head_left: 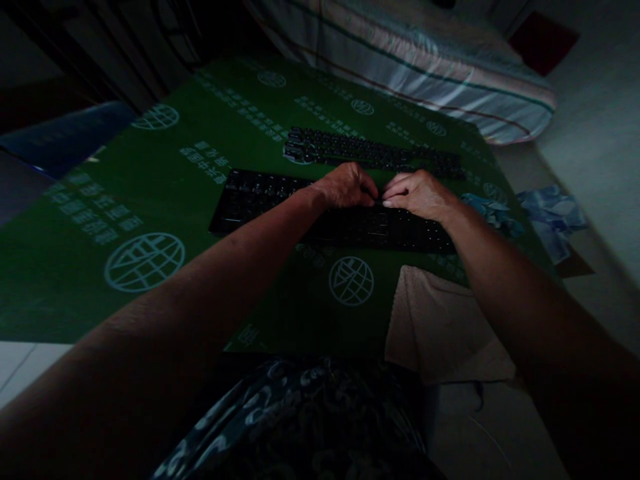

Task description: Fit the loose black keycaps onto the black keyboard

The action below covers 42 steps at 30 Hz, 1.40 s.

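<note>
A black keyboard (250,200) lies across the green board, with rows of keys showing at its left end and small pale dots along its right end. My left hand (350,185) is over the middle of its far edge, fingers bent and pinched together. Close beside it, my right hand (415,193) has its fingertips pressed together on the same edge. The two sets of fingertips nearly meet. Whatever is between them is too small and dark to make out. Behind both hands lies a second black keyboard part (360,147) with rows of keys.
The green board (140,200) carries pale printed globes and lettering. A folded tan cloth (440,320) lies at its near right edge. Crumpled bluish plastic (495,213) is by the right edge, with more plastic (553,217) beyond. A bed with striped bedding (400,73) stands behind.
</note>
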Available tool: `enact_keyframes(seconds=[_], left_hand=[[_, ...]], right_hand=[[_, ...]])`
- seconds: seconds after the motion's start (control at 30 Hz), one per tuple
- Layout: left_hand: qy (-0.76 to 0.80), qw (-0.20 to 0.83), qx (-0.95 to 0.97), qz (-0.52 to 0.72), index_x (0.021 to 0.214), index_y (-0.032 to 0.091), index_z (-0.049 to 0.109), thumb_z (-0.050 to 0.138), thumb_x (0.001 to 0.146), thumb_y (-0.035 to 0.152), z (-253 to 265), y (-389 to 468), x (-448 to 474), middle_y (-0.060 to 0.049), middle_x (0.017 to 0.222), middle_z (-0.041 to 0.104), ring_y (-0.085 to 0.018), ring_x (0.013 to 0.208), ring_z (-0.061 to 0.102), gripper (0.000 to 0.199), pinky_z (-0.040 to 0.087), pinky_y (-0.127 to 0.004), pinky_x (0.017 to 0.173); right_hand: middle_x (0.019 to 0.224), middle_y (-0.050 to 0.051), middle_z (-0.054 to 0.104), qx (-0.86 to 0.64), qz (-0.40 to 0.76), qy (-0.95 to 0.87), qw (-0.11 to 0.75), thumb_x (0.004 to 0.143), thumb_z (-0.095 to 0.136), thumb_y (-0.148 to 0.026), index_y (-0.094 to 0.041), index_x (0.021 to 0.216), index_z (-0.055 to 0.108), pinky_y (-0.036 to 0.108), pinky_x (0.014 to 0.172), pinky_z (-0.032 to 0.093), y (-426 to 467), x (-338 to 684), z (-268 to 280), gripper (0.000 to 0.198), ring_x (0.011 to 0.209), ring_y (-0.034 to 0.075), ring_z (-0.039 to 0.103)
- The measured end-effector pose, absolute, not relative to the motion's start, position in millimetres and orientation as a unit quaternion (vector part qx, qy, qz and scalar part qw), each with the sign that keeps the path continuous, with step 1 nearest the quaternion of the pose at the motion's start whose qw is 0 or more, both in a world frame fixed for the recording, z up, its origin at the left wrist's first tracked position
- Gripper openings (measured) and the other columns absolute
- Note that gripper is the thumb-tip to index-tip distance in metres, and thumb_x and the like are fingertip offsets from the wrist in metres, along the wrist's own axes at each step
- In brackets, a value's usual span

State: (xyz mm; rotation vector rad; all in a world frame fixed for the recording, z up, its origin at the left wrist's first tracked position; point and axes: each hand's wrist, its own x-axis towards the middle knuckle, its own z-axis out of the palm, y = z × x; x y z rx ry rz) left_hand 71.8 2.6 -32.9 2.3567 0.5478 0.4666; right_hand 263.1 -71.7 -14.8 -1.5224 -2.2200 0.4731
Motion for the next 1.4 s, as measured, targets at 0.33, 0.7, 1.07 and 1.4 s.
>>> enact_keyframes(seconds=[0.33,0.7,1.07,1.4], left_hand=[[0.224,0.342,0.896,0.172,0.085,0.014,0.072,0.061,0.065,0.021,-29.7,-1.3,71.4,0.000,0.080,0.071,-0.014,0.077,0.062,0.024,0.042,-0.022,0.072],[0.221,0.304,0.911,0.170,0.084,0.018,0.072,0.061,0.067,0.024,-32.2,-1.1,73.3,0.002,0.081,0.071,-0.013,0.077,0.059,0.021,0.041,-0.022,0.074],[0.237,0.314,0.901,0.182,0.084,0.018,0.072,0.062,0.066,0.023,-34.1,-3.4,73.1,0.003,0.077,0.069,-0.014,0.074,0.059,0.022,0.041,-0.024,0.071],[0.231,0.322,0.897,0.197,0.081,0.017,0.072,0.061,0.065,0.026,-35.9,-1.5,74.1,0.002,0.076,0.070,-0.013,0.072,0.059,0.021,0.041,-0.023,0.068]], right_hand=[[0.080,0.000,0.067,-0.550,0.162,-0.793,0.208,0.069,0.065,-0.021,-0.023,0.076,0.074,0.033,0.078,0.048,-73.7,263.1,-16.8,0.012,0.079,0.019,0.062],[0.086,0.002,0.068,-0.568,0.179,-0.768,0.235,0.069,0.067,-0.024,-0.022,0.078,0.075,0.035,0.082,0.049,-76.4,264.6,-19.5,0.012,0.084,0.020,0.063],[0.095,0.002,0.069,-0.562,0.197,-0.767,0.239,0.069,0.067,-0.019,-0.024,0.083,0.075,0.037,0.091,0.046,-78.8,268.7,-18.7,0.017,0.092,0.021,0.063],[0.097,0.005,0.069,-0.565,0.210,-0.750,0.270,0.070,0.069,-0.027,-0.022,0.082,0.075,0.041,0.090,0.047,-80.6,270.1,-23.1,0.015,0.092,0.023,0.063]])
